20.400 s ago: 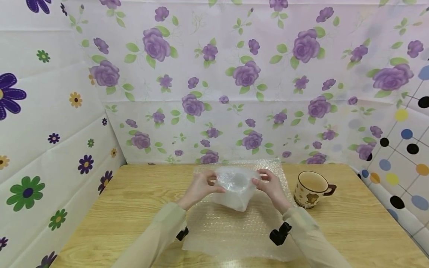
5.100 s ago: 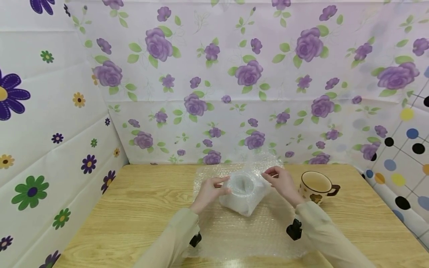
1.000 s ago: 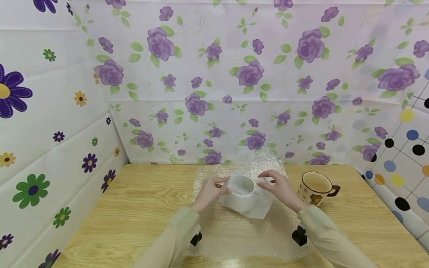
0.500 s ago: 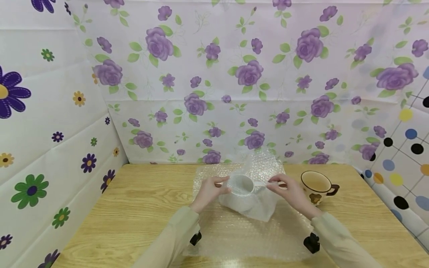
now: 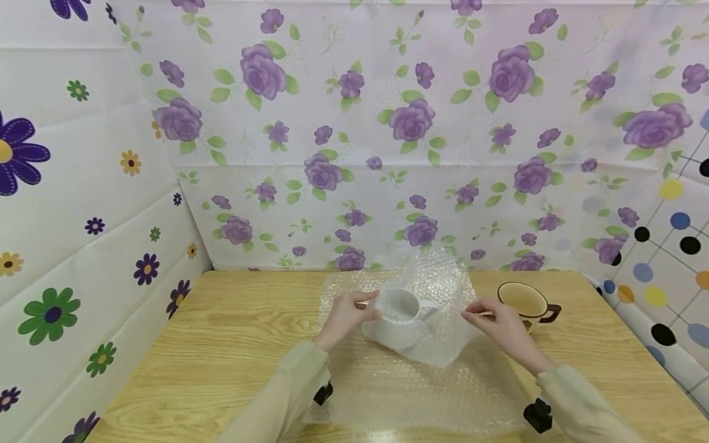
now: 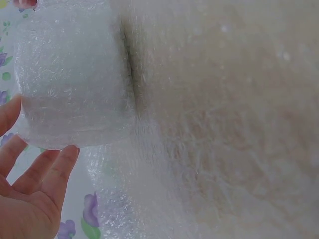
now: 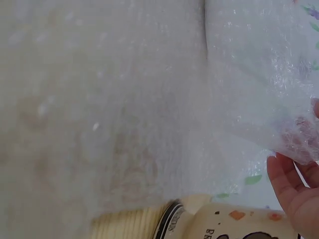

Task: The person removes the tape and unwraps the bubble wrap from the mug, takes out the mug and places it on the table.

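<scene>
A white mug with its handle toward the right stands in the middle of the table, its lower part still wrapped in bubble wrap. My left hand holds the wrapped mug by its left side, thumb in front and fingers behind. In the left wrist view the left hand's fingertips press on the wrap around the mug. To the right, my right hand pinches a loose edge of the wrap between thumb and fingers, drawn away from the handle. The right wrist view shows the right hand at that edge.
A cream mug with a brown rim and handle stands just behind the right hand, partly hidden by it. The sheet of bubble wrap spreads over the wooden table and leans against the flowered cloth at the back.
The wrap that covered the mug earlier is peeled aside, baring its opening and handle. In the last second my right hand has pulled the wrap edge rightward; the left hand has stayed put.
</scene>
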A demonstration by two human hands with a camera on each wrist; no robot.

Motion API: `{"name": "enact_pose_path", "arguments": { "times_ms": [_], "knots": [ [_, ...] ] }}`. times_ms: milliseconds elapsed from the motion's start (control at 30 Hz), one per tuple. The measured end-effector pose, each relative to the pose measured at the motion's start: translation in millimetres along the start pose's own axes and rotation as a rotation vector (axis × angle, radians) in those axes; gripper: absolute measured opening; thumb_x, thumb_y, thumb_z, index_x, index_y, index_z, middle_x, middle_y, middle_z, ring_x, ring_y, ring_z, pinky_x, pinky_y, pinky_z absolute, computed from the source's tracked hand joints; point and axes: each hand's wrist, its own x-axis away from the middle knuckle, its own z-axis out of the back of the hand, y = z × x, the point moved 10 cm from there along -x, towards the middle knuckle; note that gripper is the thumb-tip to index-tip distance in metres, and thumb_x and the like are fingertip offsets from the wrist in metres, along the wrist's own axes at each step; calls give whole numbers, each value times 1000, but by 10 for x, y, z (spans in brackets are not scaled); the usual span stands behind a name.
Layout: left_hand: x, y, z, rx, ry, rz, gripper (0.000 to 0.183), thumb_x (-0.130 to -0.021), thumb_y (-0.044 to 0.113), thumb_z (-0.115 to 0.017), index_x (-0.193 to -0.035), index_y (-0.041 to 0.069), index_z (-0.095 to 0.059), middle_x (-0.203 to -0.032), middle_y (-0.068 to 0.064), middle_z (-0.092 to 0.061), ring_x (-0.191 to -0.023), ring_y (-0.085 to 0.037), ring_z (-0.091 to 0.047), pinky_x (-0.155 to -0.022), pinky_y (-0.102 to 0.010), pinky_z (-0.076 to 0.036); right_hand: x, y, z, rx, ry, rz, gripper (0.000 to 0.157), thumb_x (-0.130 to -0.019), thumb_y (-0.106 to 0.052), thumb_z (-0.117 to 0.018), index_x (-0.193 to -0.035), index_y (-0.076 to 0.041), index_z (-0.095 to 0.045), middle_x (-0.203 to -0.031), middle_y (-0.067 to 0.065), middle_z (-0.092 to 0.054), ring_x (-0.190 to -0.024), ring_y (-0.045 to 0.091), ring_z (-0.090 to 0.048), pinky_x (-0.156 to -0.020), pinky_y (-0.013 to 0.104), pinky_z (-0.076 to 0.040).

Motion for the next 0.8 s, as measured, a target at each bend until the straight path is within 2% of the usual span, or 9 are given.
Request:
{"name": "enact_pose_path", "arguments": {
  "times_ms": [167, 300, 433, 533, 800],
  "knots": [
    [-1, 9, 5, -6, 3, -5, 40, -76, 13, -73, -114, 6, -63, -116, -8, -58, -88, -21, -59, -66, -29, -50, 57, 25, 20, 14, -17, 14, 13, -87, -19, -63, -92, -7, -64, -88, 1, -60, -81, 18, -58, -71, 31, -49],
    [-1, 7, 4, -15, 5, -4, 40, -76, 13, -73, -114, 6, -63, -116, -9, -57, -88, -21, -59, -67, -29, -50, 93, 64, 13, 34, -60, -21, 10, -85, -16, -65, -91, -8, -64, -87, -1, -60, -80, 18, -57, -68, 30, -49],
    [3, 5, 1, -8, 4, 2, 40, -76, 13, -73, -114, 6, -63, -117, -10, -57, -89, -22, -59, -68, -30, -50, 129, 61, 5, 65, -111, -6, 7, -84, -13, -66, -88, -7, -64, -84, -2, -59, -78, 19, -57, -66, 31, -49],
    [7, -1, 2, 2, 1, 7, 41, -76, 13, -73, -114, 5, -63, -117, -11, -56, -90, -23, -59, -68, -31, -50, 165, 64, -10, 91, -145, 15, 7, -83, -12, -67, -86, -7, -64, -83, -2, -58, -78, 19, -57, -68, 32, -49],
    [7, 4, 2, -7, -5, 8, 41, -77, 15, -72, -115, 6, -62, -117, -10, -57, -89, -23, -58, -66, -31, -49, 244, 183, -26, 111, -171, -19, 11, -80, -12, -69, -88, -6, -63, -84, -2, -59, -80, 20, -57, -68, 33, -48]
  ]
}}
